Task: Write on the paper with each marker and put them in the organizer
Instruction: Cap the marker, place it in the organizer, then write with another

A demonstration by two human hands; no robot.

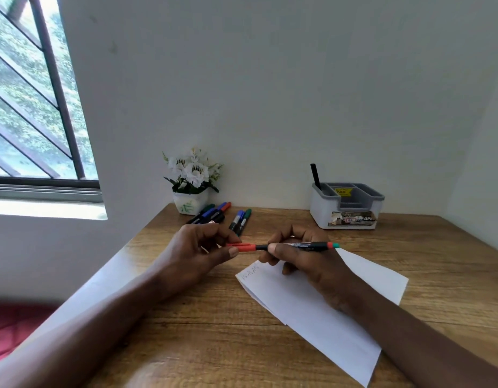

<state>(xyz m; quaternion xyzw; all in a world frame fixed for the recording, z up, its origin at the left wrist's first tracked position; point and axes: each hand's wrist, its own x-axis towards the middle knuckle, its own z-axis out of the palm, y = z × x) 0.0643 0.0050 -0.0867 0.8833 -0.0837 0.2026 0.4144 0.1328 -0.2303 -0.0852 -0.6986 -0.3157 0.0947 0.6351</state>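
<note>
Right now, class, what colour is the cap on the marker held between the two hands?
Red cap, left hand gripping it; clearest in the head view.

Left hand (199,252) pinch grip at fingertips; right hand (301,257) fist-curled; forearms converge, hands nearly meeting.

Bare desk (427,247) between paper (320,317), organizer (345,217).

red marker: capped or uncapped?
Cannot tell for sure. The red cap in the left hand sits on the red marker held by the right hand; no tip shows.
</note>
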